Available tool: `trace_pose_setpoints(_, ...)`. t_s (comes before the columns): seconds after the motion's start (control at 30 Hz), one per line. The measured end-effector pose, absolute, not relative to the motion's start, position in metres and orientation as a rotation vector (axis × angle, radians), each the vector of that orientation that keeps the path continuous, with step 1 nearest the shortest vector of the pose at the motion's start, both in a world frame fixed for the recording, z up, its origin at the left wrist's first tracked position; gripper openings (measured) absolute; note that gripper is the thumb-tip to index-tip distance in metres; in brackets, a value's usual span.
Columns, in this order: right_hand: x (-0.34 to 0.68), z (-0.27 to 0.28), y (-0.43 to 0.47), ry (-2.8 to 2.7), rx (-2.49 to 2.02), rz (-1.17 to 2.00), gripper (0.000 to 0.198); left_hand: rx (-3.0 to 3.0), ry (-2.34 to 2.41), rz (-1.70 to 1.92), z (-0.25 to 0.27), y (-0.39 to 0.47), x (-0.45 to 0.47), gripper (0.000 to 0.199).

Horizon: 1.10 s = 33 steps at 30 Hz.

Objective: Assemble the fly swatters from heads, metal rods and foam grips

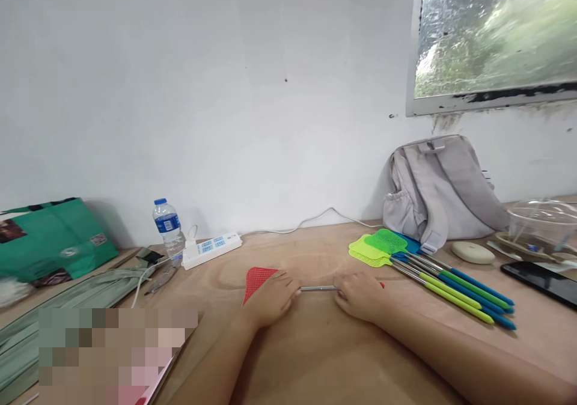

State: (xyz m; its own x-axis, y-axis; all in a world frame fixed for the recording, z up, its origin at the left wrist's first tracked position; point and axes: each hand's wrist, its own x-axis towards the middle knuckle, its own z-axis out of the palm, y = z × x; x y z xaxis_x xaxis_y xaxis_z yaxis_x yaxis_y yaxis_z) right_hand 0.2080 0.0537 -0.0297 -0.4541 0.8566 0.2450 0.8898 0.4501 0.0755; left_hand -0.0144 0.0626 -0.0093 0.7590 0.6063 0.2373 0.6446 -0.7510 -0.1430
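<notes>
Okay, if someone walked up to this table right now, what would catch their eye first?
Probably the red fly swatter at the middle of the wooden table, with the left hand near its mesh head and the right hand over its metal rod. Next, the bright bundle of green and blue fly swatters lying just to the right, in front of a grey backpack leaning against the wall.

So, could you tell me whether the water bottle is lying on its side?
No, the water bottle stands upright beside the power strip.
</notes>
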Motion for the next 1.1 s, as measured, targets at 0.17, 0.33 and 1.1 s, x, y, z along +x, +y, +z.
trace_pose_setpoints(0.17, 0.216, -0.03, 0.063, -2.531, -1.507, -0.368, 0.02, -2.735, -1.003, -0.221, -0.005, 0.072, -0.044, 0.026)
trace_pose_setpoints(0.33, 0.23, -0.027, 0.075, -2.533, -1.503, -0.435, 0.019, -2.697, -1.031, -0.219, -0.002, 0.078, -0.054, 0.027)
trace_pose_setpoints(1.1, 0.286, -0.035, 0.1, -2.146, -1.757, -0.694, 0.025, -2.256, -1.21, -0.38, -0.024, 0.086, -0.047, 0.023)
